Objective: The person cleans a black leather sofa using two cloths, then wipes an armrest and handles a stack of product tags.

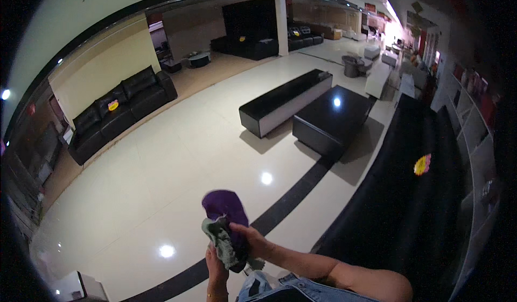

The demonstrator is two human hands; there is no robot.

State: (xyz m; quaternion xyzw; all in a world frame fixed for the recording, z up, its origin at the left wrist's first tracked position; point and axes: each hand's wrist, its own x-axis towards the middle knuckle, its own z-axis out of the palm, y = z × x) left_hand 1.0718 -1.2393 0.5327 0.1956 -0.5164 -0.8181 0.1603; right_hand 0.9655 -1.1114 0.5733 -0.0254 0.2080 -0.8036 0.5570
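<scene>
A purple, rounded, oblong item (228, 205) is held up in front of my body, its lower end dark; I cannot tell exactly what it is. Against its near side lies a crumpled grey-green cloth (220, 237). My right hand (251, 237) grips the purple item from the right, thumb across its face. From below left, my left hand (217, 263) is closed around the cloth at the item's lower part, and its fingers are mostly hidden. A bit of similar cloth (255, 264) hangs below my right hand.
A long black sofa (387, 209) with a price tag runs along my right. Ahead stand a black coffee table (333, 112) and a low black-topped cabinet (282, 96). Another black sofa (121, 108) is against the left wall. A pale cabinet corner (72, 288) juts in at lower left.
</scene>
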